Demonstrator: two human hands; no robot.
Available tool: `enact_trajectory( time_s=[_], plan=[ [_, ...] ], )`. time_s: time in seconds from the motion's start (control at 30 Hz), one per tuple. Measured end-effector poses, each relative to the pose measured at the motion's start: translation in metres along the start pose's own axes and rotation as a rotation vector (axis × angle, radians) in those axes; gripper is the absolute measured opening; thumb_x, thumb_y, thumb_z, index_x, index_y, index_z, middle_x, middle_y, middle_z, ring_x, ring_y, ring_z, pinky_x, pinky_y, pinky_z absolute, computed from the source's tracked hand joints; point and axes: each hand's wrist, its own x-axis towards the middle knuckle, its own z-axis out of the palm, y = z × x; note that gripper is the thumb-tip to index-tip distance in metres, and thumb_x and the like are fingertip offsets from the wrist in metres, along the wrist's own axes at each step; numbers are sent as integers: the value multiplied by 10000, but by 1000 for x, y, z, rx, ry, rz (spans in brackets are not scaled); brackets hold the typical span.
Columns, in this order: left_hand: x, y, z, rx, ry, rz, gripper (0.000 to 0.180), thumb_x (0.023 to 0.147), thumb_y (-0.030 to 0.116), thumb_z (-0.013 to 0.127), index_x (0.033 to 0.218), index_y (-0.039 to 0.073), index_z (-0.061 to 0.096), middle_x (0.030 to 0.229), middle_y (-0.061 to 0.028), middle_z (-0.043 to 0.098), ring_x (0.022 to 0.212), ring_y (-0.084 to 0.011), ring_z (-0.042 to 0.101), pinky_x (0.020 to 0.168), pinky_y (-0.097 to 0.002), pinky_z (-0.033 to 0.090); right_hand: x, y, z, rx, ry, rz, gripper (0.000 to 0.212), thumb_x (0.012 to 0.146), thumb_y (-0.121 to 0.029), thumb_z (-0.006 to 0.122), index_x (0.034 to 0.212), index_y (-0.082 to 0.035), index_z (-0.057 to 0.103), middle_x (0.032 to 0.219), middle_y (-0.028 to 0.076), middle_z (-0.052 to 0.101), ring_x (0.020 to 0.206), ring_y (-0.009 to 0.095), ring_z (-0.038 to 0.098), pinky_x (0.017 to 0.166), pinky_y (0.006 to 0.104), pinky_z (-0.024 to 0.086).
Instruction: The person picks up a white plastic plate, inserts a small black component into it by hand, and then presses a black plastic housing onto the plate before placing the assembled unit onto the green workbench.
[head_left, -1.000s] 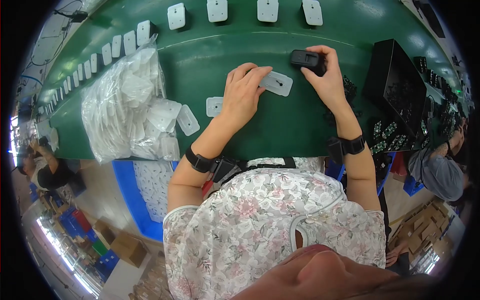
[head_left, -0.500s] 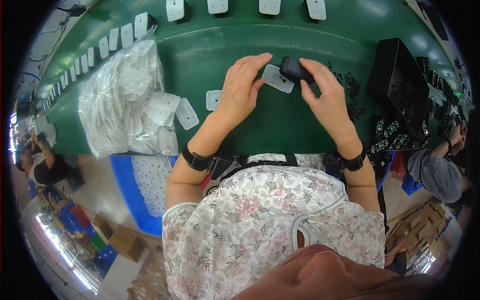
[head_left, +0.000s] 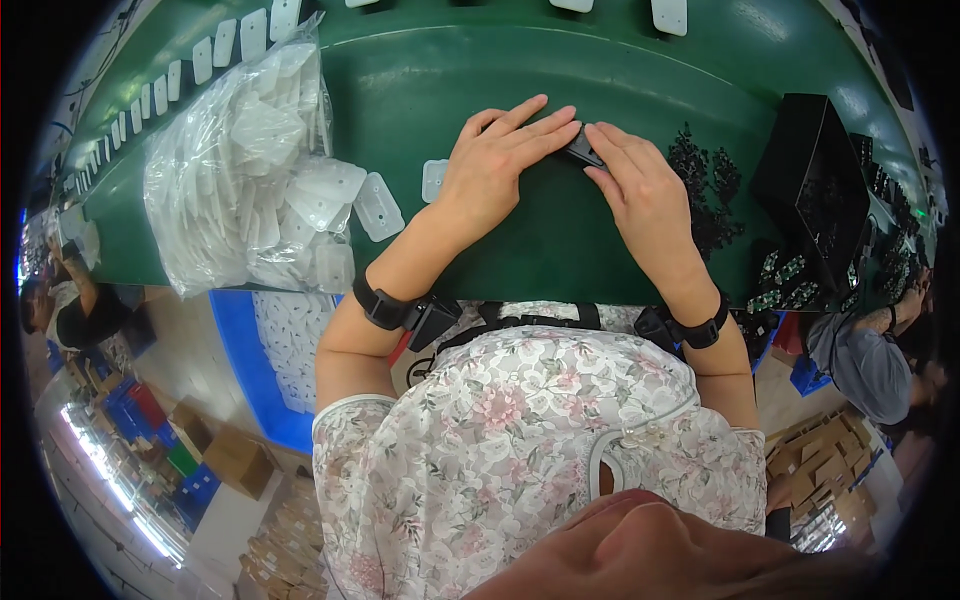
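Note:
A small black plastic case (head_left: 584, 150) stands on the green table between my hands, mostly covered by fingers. My left hand (head_left: 500, 155) has its fingers pressed together against the case's left and far side. My right hand (head_left: 637, 172) grips its right side with bent fingers and thumb. Neither hand shows what lies beneath the case. A translucent white plate (head_left: 434, 180) lies beside my left wrist, and another white plate (head_left: 378, 208) rests further left.
A clear bag (head_left: 235, 170) of white plates fills the left of the table. Loose black small parts (head_left: 710, 190) and circuit boards (head_left: 780, 285) lie right, near a black bin (head_left: 812, 190). White-faced cases (head_left: 225, 42) line the far left edge. A blue crate (head_left: 235, 350) stands below. A co-worker (head_left: 860, 355) sits right.
The black case has turned and now sits lower between both hands. My left fingers have moved right onto it. The white plate beside it is now out of sight.

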Motion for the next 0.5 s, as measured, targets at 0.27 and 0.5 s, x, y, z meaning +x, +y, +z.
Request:
enact_trajectory(
  time_s=[0.27, 0.5],
  plan=[
    [-2, 7, -2, 132, -46, 81, 545, 771, -29, 539, 1300, 104, 537, 1385, -25, 510, 1260, -229, 488, 1000, -411, 373, -9, -1, 9, -240, 9, -101, 435, 788, -40, 660, 1217, -31, 584, 1196, 132, 592, 1016, 276, 609, 798, 333, 538],
    [0, 6, -4, 283, -45, 130, 509, 786, 50, 584, 1292, 81, 541, 1374, -50, 520, 1229, -210, 521, 970, -394, 407, -6, -6, 13, -270, 9, -81, 452, 791, -67, 649, 1234, -39, 562, 1176, 128, 591, 1010, 271, 610, 778, 319, 541]
  ],
)
